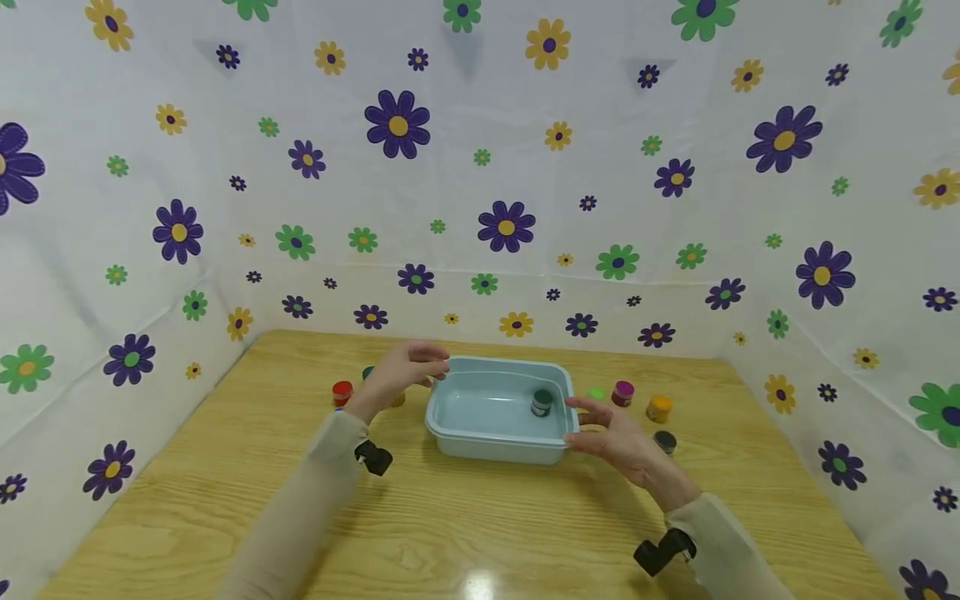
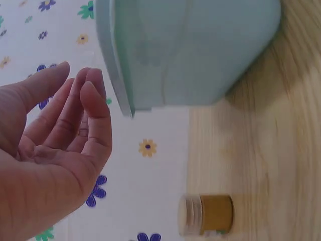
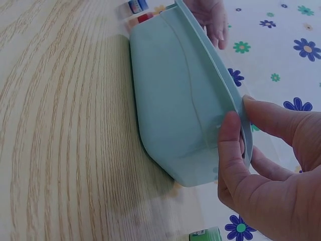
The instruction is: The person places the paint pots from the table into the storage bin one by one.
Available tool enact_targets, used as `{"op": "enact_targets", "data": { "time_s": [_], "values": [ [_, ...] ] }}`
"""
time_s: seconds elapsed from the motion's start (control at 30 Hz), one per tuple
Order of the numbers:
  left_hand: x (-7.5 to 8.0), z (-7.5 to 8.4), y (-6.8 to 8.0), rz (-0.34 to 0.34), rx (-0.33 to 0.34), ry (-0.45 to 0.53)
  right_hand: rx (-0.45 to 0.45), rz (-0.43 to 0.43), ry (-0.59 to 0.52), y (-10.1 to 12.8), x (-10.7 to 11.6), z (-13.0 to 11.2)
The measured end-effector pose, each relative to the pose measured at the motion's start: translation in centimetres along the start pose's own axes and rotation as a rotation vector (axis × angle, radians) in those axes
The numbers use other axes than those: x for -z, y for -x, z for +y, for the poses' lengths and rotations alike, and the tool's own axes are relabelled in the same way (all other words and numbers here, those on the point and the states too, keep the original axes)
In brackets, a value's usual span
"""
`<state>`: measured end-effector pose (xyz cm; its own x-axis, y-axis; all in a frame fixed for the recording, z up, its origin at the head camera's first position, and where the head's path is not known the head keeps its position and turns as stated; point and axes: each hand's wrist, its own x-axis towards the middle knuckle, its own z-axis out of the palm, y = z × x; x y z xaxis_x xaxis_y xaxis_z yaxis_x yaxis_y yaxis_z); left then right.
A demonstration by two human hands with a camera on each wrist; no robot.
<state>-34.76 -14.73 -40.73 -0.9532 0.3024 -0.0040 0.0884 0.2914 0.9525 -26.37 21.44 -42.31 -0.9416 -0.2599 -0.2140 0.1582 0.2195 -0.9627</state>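
Pinching the tub (image 1: 491,412) rim at its right end: right hand (image 1: 618,437), thumb on the outer wall and fingers (image 3: 271,120) curled over the lip, so that hand has real contact. Left hand (image 1: 408,371) is at the tub's far-left corner, fingers (image 2: 75,108) loosely spread and relaxed, holding nothing; wrist view shows a clear gap between fingertips and the rim, so near but apart. Tub sits flat on the bench (image 1: 465,517), mid-bench, long axis running left-right across the person, i.e. one short end toward each hand. One dark-lidded jar (image 1: 542,403) stands upright inside, toward the right end, close to the gripping hand. Key relation: tub lies between the two hands, right hand already on it, left hand just off the opposite end and slightly behind; any two-handed lift, in my judgement, depends on the left closing that gap to the rim, otherwise load is one-sided with the jar weight on the right. Other jars stand outside: red (image 1: 342,392) left of the left hand, a yellow one (image 2: 208,215) on its side in the left wrist view, magenta (image 1: 622,392), orange (image 1: 659,408) and a dark one (image 1: 664,442) right of the tub, all well apart from it.
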Motion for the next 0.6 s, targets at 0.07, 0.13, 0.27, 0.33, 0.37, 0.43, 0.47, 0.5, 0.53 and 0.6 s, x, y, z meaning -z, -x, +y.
{"op": "enact_targets", "data": {
  "time_s": [0.07,0.13,0.27,0.33,0.37,0.43,0.47,0.5,0.53,0.6],
  "values": [
    [0.8,-0.6,0.2,0.003,-0.005,-0.002,0.005,-0.004,-0.009,0.0,0.0,0.0],
    [1.4,-1.1,0.3,-0.007,-0.010,-0.008,0.012,-0.010,-0.013,0.0,0.0,0.1],
    [2.5,-1.9,0.5,-0.050,-0.017,-0.063,0.014,-0.013,-0.026,0.1,0.0,0.0],
    [3.0,-2.3,0.6,-0.065,-0.021,-0.113,0.013,-0.012,-0.031,0.1,0.0,0.0],
    [3.2,-2.4,0.6,-0.068,-0.020,-0.139,0.013,-0.013,-0.033,0.1,0.0,-0.1],
    [3.6,-2.8,0.7,-0.065,-0.017,-0.183,0.014,-0.013,-0.032,0.0,0.0,-0.1],
    [3.8,-3.0,0.7,-0.060,-0.014,-0.199,0.014,-0.012,-0.031,0.0,0.0,-0.2],
    [4.0,-3.3,0.7,-0.058,-0.014,-0.218,0.014,-0.011,-0.031,0.0,0.0,-0.2],
    [4.2,-3.5,0.7,-0.054,-0.015,-0.234,0.013,-0.010,-0.034,0.0,0.0,-0.2],
    [4.4,-3.9,0.6,-0.039,-0.016,-0.258,0.012,-0.008,-0.037,0.0,0.0,-0.2]
  ]
}}
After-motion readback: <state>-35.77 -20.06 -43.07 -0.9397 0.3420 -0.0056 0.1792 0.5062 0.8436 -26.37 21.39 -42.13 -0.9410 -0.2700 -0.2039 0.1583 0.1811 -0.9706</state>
